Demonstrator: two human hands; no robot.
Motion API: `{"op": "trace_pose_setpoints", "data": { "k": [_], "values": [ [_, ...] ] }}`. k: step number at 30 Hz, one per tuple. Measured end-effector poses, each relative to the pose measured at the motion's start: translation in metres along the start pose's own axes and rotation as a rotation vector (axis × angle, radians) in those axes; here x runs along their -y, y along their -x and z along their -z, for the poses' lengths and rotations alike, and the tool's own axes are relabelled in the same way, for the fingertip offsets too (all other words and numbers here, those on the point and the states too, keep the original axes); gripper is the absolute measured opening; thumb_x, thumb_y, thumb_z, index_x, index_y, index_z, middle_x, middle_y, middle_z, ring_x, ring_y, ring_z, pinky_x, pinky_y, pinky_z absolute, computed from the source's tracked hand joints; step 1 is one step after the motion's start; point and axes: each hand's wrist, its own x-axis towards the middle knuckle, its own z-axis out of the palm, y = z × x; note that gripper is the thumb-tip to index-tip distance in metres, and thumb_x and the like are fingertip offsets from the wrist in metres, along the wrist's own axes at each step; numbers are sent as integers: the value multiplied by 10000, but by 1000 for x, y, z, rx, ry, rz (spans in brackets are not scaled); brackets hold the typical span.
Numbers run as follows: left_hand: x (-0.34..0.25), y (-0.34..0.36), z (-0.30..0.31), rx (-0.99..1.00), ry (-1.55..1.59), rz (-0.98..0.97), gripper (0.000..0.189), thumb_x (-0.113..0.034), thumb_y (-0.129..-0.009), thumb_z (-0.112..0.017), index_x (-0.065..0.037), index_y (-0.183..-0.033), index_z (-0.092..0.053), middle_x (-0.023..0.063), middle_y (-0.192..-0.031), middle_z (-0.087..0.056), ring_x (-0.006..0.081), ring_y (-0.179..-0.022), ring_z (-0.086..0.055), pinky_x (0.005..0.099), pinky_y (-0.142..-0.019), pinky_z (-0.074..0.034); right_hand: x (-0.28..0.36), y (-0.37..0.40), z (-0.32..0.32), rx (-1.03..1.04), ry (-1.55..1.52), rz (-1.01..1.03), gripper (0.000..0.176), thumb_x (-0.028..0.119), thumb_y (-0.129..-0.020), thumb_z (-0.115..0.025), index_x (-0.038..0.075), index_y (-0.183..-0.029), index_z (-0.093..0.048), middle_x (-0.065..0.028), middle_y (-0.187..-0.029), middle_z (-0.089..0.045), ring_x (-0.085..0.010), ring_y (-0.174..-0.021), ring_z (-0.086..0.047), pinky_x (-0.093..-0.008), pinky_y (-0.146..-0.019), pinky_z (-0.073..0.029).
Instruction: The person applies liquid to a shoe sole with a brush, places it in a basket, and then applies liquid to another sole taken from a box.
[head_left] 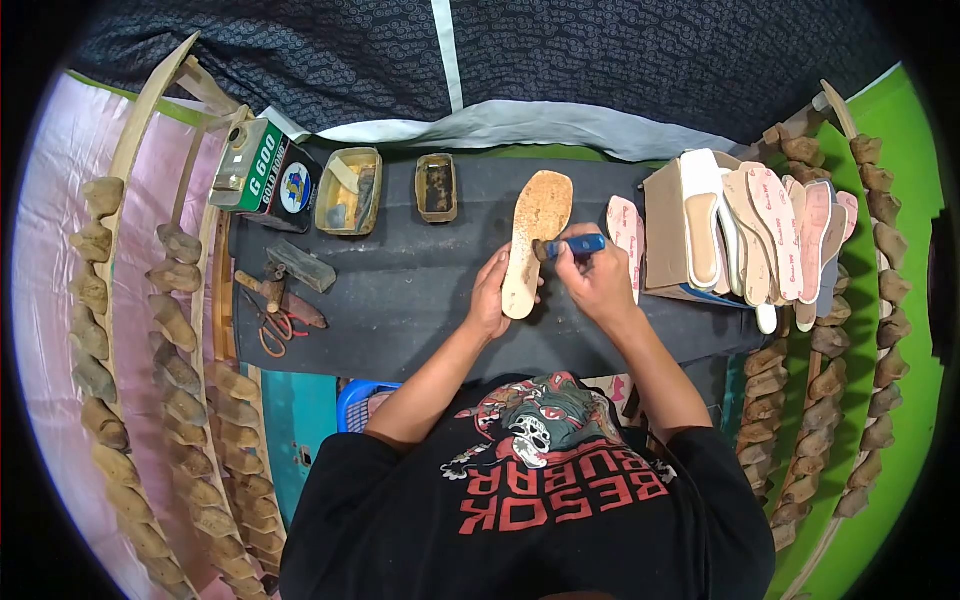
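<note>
My left hand (491,297) grips a shoe insole (533,225) by its lower end and side, holding it up over the dark worktable. The insole's wide upper part is brown and speckled; its narrow lower end is pale. My right hand (602,282) is closed around a brush with a blue handle (588,244). The brush's dark head touches the insole near its middle, on the right edge. Just right of my right hand, a pink printed insole (624,232) lies on the table, partly hidden by the hand.
Several insoles (768,230) lean on a cardboard box (668,225) at right. A glue can (265,175), a yellowish tub (349,190) and a smaller dark-filled container (436,188) stand at the back. Hammer (268,288) and scissors (272,330) lie left. Racks of wooden shoe lasts (180,320) flank the table.
</note>
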Motion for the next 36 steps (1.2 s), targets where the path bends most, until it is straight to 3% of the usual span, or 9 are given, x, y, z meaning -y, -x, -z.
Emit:
{"op": "trace_pose_setpoints", "data": {
  "k": [5, 12, 17, 20, 21, 24, 25, 29, 36],
  "values": [
    [1, -6, -3, -21, 25, -39, 475, -363, -1112, -395, -66, -1475, -467, 104, -1200, -667, 207, -929, -716, 355, -682, -650, 14, 7, -6, 68, -18, 229, 86, 67, -914, -663, 15, -958, -611, -158, -754, -650, -292, -628, -660, -387, -612, -521],
    [-3, -2, 2, -6, 14, 17, 475, -351, -1099, -407, -54, -1463, -475, 109, -1139, -671, 223, -857, -716, 351, -645, -644, 8, -2, 13, 103, -10, -18, 101, 87, -958, -640, -7, -965, -605, -145, -783, -666, -257, -607, -658, -374, -572, -513],
    [-4, -7, 0, -17, 76, -15, 454, -344, -1098, -395, -54, -1433, -496, 98, -1153, -675, 196, -857, -716, 351, -628, -643, 15, 15, 3, 171, -100, 163, 84, 69, -970, -615, -12, -989, -600, -182, -861, -658, -363, -772, -678, -412, -709, -525],
    [-7, -8, 5, -10, 64, -12, 447, -341, -1097, -390, -55, -1420, -506, 90, -1162, -678, 181, -856, -716, 351, -624, -643, 6, 20, 0, 190, -27, 221, 127, 72, -984, -617, -16, -1075, -627, -166, -969, -678, -278, -816, -692, -363, -724, -527],
    [-11, -5, 4, -10, 61, 9, 453, -336, -1094, -395, -48, -1429, -497, 105, -1156, -680, 202, -858, -720, 356, -620, -642, 6, 14, -1, 118, -81, 197, 104, 94, -984, -622, -3, -1003, -589, -187, -847, -666, -392, -760, -681, -439, -693, -524],
    [-11, -3, 6, 20, 14, 29, 466, -332, -1091, -404, -41, -1447, -481, 122, -1147, -680, 226, -860, -722, 363, -617, -642, 5, 1, 8, 87, -23, 54, 110, 99, -992, -618, 1, -1011, -573, -187, -807, -661, -400, -734, -680, -444, -676, -525],
    [-12, -3, 5, 55, -4, 31, 467, -341, -1091, -406, -61, -1459, -466, 104, -1178, -668, 231, -930, -723, 358, -624, -646, 8, 0, 9, 71, -20, 68, 103, 94, -993, -612, 7, -1018, -563, -184, -783, -658, -396, -719, -682, -445, -660, -524],
    [-6, -9, -4, -5, 64, -39, 457, -325, -1105, -398, -40, -1451, -486, 127, -1202, -673, 219, -915, -722, 381, -663, -661, 14, 16, 2, 150, -34, 231, 108, 87, -980, -627, 2, -1009, -567, -177, -766, -658, -377, -690, -681, -437, -638, -522],
    [-10, -3, 2, 80, 55, -10, 467, -307, -1097, -437, -42, -1480, -464, 135, -1218, -675, 234, -961, -724, 408, -680, -670, 8, 3, 6, 19, -31, 80, 107, 93, -991, -620, -5, -1001, -578, -167, -745, -653, -350, -651, -678, -418, -615, -516]
  ]
}}
